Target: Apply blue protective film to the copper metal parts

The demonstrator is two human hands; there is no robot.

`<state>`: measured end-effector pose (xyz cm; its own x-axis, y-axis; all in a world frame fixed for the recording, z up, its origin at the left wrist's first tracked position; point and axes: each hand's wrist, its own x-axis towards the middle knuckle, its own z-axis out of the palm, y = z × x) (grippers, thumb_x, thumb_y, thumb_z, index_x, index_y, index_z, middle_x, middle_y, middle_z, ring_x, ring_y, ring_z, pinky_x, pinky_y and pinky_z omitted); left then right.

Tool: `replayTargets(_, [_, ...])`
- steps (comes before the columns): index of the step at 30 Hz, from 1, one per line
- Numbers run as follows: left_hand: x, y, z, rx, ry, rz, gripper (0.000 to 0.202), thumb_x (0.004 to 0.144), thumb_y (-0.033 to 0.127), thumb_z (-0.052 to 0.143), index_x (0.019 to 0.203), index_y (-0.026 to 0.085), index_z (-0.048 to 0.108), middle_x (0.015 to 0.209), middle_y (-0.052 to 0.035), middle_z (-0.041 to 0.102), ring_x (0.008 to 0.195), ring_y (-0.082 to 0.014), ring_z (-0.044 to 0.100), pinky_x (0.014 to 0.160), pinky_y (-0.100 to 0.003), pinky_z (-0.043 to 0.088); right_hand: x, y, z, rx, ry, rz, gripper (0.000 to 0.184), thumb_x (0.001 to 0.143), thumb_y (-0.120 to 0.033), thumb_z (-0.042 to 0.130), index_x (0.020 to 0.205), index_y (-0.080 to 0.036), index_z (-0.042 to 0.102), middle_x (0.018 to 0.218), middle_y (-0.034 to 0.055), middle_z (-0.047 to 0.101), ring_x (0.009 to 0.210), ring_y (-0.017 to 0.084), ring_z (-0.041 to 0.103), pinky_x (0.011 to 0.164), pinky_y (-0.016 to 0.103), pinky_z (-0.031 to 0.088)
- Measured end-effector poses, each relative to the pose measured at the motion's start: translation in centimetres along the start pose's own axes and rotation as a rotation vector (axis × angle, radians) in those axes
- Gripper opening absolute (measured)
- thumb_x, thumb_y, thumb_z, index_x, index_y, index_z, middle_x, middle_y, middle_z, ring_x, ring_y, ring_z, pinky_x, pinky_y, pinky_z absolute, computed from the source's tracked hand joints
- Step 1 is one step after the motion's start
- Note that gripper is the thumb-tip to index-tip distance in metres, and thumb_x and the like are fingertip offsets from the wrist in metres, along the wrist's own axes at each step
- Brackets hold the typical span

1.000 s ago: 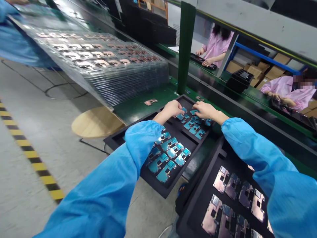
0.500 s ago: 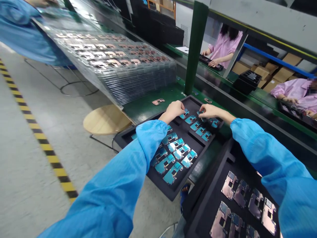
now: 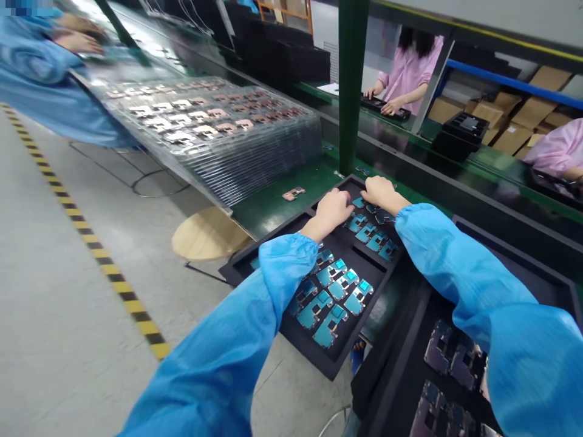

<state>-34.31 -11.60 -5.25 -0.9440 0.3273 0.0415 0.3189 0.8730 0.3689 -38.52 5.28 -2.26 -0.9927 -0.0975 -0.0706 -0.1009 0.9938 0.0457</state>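
Note:
A black foam tray (image 3: 334, 366) lies across the green bench edge, filled with several small blue-filmed metal parts (image 3: 339, 294). Both my hands are at its far end, close together. My left hand (image 3: 334, 209) is curled knuckles-up over the far rows, its fingertips pressed down among the parts. My right hand (image 3: 380, 191) is curled beside it, near the tray's far corner, touching a blue part (image 3: 359, 202). What either hand grips is hidden under the fingers. Blue sleeves cover both my arms.
A second black tray (image 3: 523, 267) with bare metal parts (image 3: 449, 355) lies at lower right. A tall stack of clear trays (image 3: 255, 158) stands left, beside a loose copper part (image 3: 294, 194) and a green post (image 3: 350, 85). A round stool (image 3: 207, 233) stands below. Pink-clad co-workers (image 3: 410, 67) sit beyond.
My hands have drawn closer together at the tray's far end, going from pinching at the blue parts to curling down over them. The view has shifted left and downward.

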Motion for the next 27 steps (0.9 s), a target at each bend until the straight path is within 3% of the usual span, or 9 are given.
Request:
replayTargets(6, [1.7,2.4,1.6,-0.016,0.007,0.003,0.027,0.098,0.022,0.069,0.123,0.014,0.075,0.133,-0.0210,0.068,0.129,-0.0335,0.066,0.106,-0.039,0.054,-2.9,2.4,-0.1,-0.114,-0.087,-0.144,0.033,0.098,-0.037,0.075,0.120,-0.013,0.079,0.124,0.0230,0.079,0.118,0.036,0.077,0.098,0.038,0.060])
replayTargets(13, [3.4,1.3,1.8,-0.043,-0.034,0.063,0.029,0.094,0.018,0.074,0.123,0.015,0.078,0.125,-0.0147,0.076,0.117,-0.0267,0.072,0.103,-0.032,0.056,-3.8,4.0,0.8,-0.127,-0.134,-0.335,0.029,0.096,-0.024,0.070,0.125,-0.021,0.076,0.126,0.0150,0.074,0.117,0.032,0.074,0.090,0.036,0.060])
replayTargets(18, [4.1,1.4,1.3,-0.034,-0.005,0.094,0.026,0.096,0.017,0.069,0.121,0.015,0.080,0.120,-0.0147,0.077,0.114,-0.0269,0.072,0.101,-0.033,0.056,-5.2,4.6,-0.4,-0.118,-0.153,-0.400,0.036,0.099,-0.017,0.061,0.132,-0.020,0.072,0.134,0.0157,0.071,0.124,0.031,0.072,0.093,0.036,0.060])
replayTargets(22, [5.9,3.7,1.0,-0.004,0.087,0.144,0.037,0.104,0.016,0.052,0.133,0.011,0.074,0.132,-0.0206,0.072,0.126,-0.0321,0.065,0.110,-0.041,0.051,-9.8,7.0,-3.9,-0.074,-0.086,-0.441,0.035,0.105,-0.023,0.058,0.138,-0.021,0.069,0.137,0.0158,0.071,0.127,0.032,0.072,0.099,0.038,0.060])
replayTargets(27, [10.9,8.5,2.5,0.015,0.046,0.305,0.037,0.104,0.013,0.051,0.131,0.014,0.076,0.137,-0.0182,0.071,0.139,-0.0330,0.054,0.117,-0.044,0.045,-21.0,11.8,-9.5,0.092,0.128,-0.371,0.035,0.110,-0.031,0.051,0.140,-0.026,0.068,0.136,0.0099,0.075,0.118,0.028,0.076,0.099,0.041,0.062])
